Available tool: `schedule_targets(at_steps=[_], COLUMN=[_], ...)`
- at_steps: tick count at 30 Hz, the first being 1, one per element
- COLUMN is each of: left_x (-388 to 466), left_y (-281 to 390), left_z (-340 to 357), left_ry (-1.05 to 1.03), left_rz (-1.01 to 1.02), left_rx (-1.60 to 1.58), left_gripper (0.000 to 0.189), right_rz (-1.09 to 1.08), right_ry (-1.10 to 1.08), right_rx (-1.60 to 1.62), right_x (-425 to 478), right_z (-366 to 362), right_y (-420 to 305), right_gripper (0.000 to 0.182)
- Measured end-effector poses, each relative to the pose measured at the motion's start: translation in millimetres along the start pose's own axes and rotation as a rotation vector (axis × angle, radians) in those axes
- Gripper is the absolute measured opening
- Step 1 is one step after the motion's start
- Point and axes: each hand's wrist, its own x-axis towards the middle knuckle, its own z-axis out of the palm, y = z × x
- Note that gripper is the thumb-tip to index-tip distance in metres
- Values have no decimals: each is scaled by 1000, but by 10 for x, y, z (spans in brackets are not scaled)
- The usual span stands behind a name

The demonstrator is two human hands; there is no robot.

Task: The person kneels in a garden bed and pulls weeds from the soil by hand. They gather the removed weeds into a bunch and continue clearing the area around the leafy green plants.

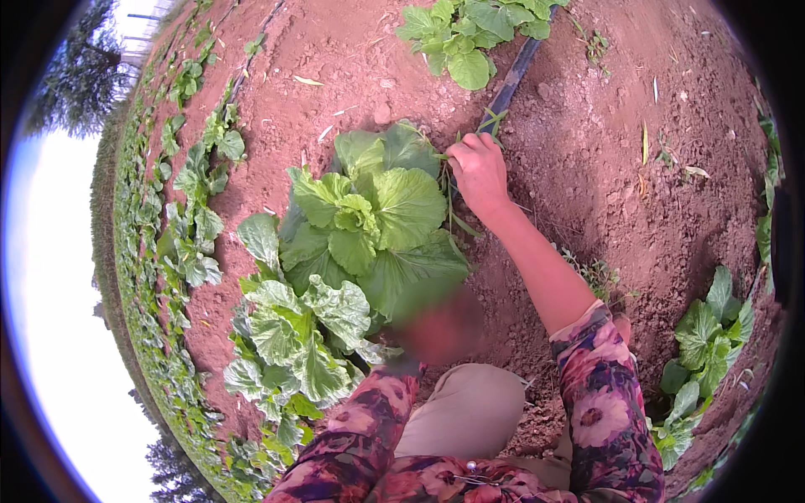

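My right hand [481, 173] is closed around a narrow-leaved weed [495, 119], whose green blades stick out on both sides of the fingers. It is just right of a large leafy cabbage-like plant [368, 220], over a dark drip-irrigation hose [519, 66]. More thin blades hang down between the hand and the plant's outer leaves. A blurred patch covers the end of my left arm [380, 409], near the plant's lower right leaves, so I cannot make out the left hand's fingers or anything in them.
Pale, crinkled leafy greens [302, 342] grow close by my left sleeve. Another leafy plant [471, 38] stands farther along the hose, and one more [704, 346] lies to the right. Reddish soil [604, 157] surrounds them, with small weeds [594, 276] beside my right forearm. My bent knee [468, 409] is below.
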Motion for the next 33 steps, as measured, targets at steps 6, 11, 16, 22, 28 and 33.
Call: schedule_targets(at_steps=[6, 11, 16, 22, 28, 33], left_x=[52, -44, 23, 75, 64, 135], left_y=[48, -57, 1, 1, -7, 82], left_z=[-5, -39, -47, -55, -119, -61], left_ry=[136, 132, 139, 89, 94, 73], left_rz=[-24, -39, 3, 12, 18, 24], left_rx=[-75, -36, -70, -46, -16, -49], left_gripper=[67, 68, 69, 69, 69, 70], right_rz=[45, 55, 31, 41, 38, 273], right_ry=[-387, -786, -771, -833, -654, -438], right_rx=[-566, -692, -807, -614, -418, -153], right_x=[208, 438, 365, 346, 167, 265], right_z=[326, 284, 287, 223, -19, -410], right_y=[-129, -373, -229, -124, -2, 194], right_gripper=[15, 15, 18, 18, 13, 23])
